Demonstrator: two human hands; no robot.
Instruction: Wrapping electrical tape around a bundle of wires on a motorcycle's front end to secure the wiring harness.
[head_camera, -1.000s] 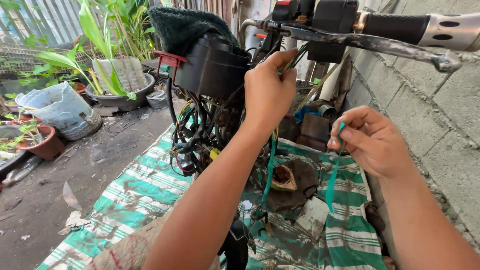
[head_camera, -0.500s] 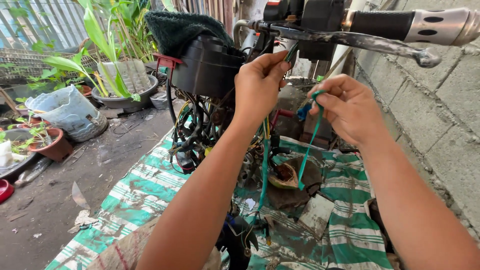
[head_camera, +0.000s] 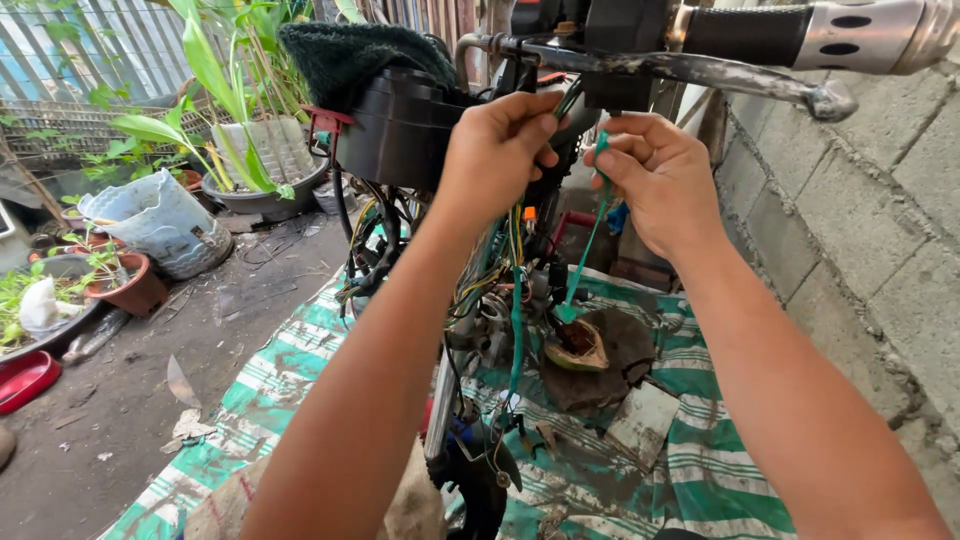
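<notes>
While both hands work under the handlebar (head_camera: 760, 45), the left hand (head_camera: 497, 150) pinches a green wire (head_camera: 516, 320) and the right hand (head_camera: 655, 175), at three o'clock, grips a teal strip (head_camera: 583, 255); fastening appears underway, needing steady tension.

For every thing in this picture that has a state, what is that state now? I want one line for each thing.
left hand: raised, pinching wires under the handlebar
right hand: raised, pinching the green cable tie
green cable tie: held at its top, tail hanging down
wire bundle: exposed, tangled, hanging loose
brake lever: not squeezed
striped tarp: spread on the ground, dirty
red clay pot: upright, with a plant
</notes>
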